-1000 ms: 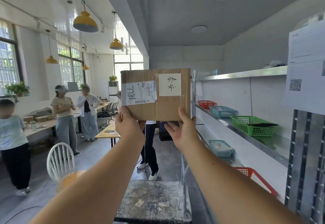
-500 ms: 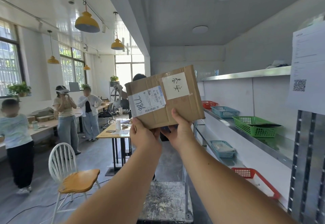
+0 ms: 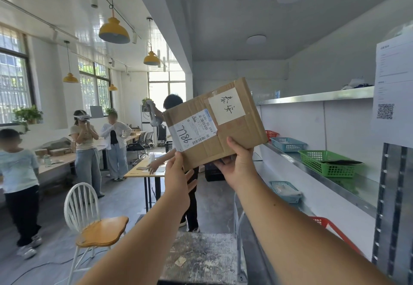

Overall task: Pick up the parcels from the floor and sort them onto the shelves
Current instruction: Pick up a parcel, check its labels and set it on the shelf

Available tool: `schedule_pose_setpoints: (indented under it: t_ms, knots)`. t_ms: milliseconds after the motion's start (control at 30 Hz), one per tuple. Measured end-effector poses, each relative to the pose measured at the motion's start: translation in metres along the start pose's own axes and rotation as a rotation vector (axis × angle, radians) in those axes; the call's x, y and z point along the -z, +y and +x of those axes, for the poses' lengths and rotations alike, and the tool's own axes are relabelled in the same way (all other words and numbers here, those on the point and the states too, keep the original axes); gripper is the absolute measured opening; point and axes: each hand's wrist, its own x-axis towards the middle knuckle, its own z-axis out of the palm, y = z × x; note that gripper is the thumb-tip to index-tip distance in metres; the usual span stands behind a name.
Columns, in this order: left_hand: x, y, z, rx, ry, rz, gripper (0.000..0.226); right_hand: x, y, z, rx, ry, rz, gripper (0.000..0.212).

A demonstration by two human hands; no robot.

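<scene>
A flat brown cardboard parcel [image 3: 232, 130] is held up at chest height in front of me, tilted with its right end higher. It carries a white shipping label marked 7786 and a white slip with handwriting. My left hand [image 3: 177, 178] grips its lower left edge from below. My right hand [image 3: 239, 161] holds the lower right edge, thumb on the front face. The metal shelves [image 3: 312, 95] run along the right wall, just right of the parcel.
On the shelves stand a green basket [image 3: 326, 161], a blue basket [image 3: 288, 144] and red baskets [image 3: 271, 133]. A lower blue basket [image 3: 283, 191] holds something. A white chair [image 3: 89, 222] stands left. A person stands behind the parcel; others stand at the left tables. A worn platform [image 3: 201, 258] lies below.
The parcel has tilted further, right end up, and shifted right toward the shelves. My hands have closed in together under its lower edge.
</scene>
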Motion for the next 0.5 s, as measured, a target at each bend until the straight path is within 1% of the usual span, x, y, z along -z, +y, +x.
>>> schedule_pose_setpoints:
  t_ms: [100,167,267,333,400,500]
  knots:
    - [0.011,0.003,0.008,-0.043,-0.044,0.11,0.046,0.004,-0.003,0.001,0.0,-0.027,-0.036,0.072]
    - [0.015,0.008,0.013,-0.059,-0.082,0.143,0.044,0.007,-0.004,0.002,-0.004,-0.057,-0.069,0.075]
    - [0.02,0.02,0.016,-0.047,-0.096,0.174,0.047,0.009,-0.006,0.005,-0.025,-0.043,-0.092,0.079]
    - [0.021,0.028,0.018,-0.023,-0.125,0.194,0.058,0.009,-0.008,0.007,-0.028,-0.025,-0.115,0.08]
    - [0.02,0.037,0.019,0.006,-0.162,0.232,0.074,0.007,-0.009,0.01,-0.016,-0.015,-0.14,0.079]
    - [0.018,0.051,0.021,0.058,-0.182,0.278,0.099,0.006,-0.013,0.011,-0.001,-0.012,-0.166,0.071]
